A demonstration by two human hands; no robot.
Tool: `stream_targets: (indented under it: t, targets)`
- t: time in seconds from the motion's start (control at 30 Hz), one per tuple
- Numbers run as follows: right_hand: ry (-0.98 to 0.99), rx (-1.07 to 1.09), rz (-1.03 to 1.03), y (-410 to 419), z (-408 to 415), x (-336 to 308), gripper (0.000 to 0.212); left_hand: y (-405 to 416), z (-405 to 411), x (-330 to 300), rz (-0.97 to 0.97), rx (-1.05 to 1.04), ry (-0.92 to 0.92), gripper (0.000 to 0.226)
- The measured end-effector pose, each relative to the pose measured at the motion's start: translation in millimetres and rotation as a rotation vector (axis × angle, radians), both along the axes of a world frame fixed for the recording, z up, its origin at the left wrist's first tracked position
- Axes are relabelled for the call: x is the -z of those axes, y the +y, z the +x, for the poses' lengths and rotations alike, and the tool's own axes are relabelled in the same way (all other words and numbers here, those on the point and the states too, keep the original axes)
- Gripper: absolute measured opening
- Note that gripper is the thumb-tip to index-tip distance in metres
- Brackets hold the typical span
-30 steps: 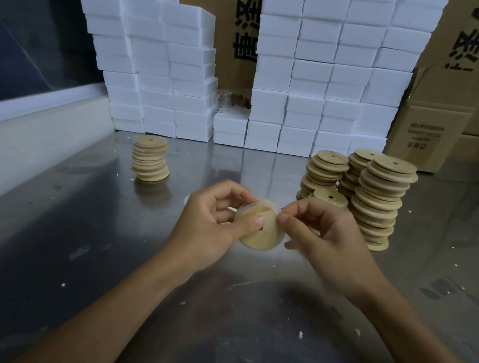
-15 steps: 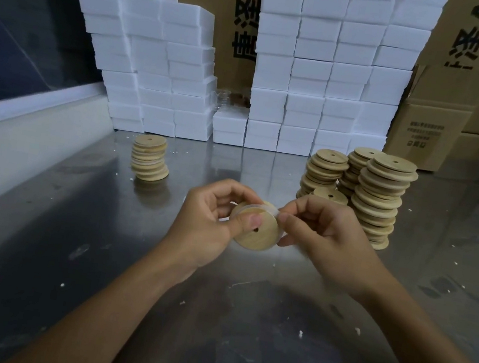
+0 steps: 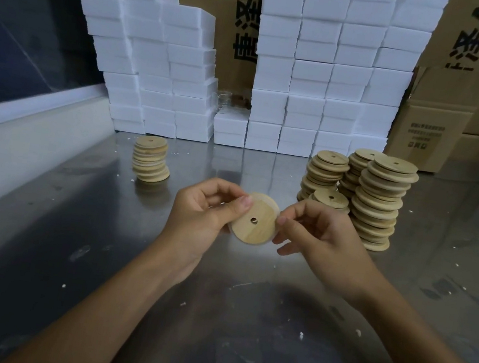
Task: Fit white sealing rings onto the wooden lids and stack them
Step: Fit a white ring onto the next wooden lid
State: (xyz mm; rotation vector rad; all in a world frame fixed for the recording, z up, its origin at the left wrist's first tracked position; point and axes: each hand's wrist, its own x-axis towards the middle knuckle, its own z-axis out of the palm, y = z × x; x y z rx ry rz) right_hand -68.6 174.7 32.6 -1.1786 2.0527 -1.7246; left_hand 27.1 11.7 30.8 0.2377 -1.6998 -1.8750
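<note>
left hand (image 3: 200, 216) pinches the wooden lid (image 3: 254, 218) by its rim above the surface (image 3: 97, 253), flat face to camera, while the right hand (image 3: 321, 240) fingers (image 3: 282, 220) curl against the opposite edge, apparently seating the ring; the ring itself is not discernible.

Single view only, head camera worn by person, wide-angle. Looks forward and down over metal table (image 3: 36, 244). Both forearms enter from bottom edge, hands close to lens at frame centre. Far end: white foam blocks (image 3: 326, 70), cardboard boxes (image 3: 432, 129). No second view to compare.
</note>
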Motion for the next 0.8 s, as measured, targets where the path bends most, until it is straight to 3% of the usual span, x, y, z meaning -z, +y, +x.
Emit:
stream_targets:
  t: [0.13, 0.23, 0.33, 0.5, 0.8]
  targets:
    - [0.039, 0.061, -0.022, -1, 0, 1, 0.011, -3, 0, 1, -0.026, -0.003, -0.079, 0.013]
    - [0.015, 0.07, -0.066, -2, 0, 2, 0.006, -3, 0, 1, 0.067, 0.037, -0.083, 0.013]
    - [-0.069, 0.016, -0.053, -5, 1, 6, 0.023, -3, -2, 1, 0.164, 0.073, -0.034, 0.01]
    - [-0.103, -0.053, -0.068, -6, 2, 9, 0.023, -3, -2, 0, 0.172, 0.098, -0.055, 0.018]
    - [0.036, 0.062, -0.168, -6, 2, 9, 0.03, 1, -5, 2, 0.217, 0.13, -0.048, 0.02]
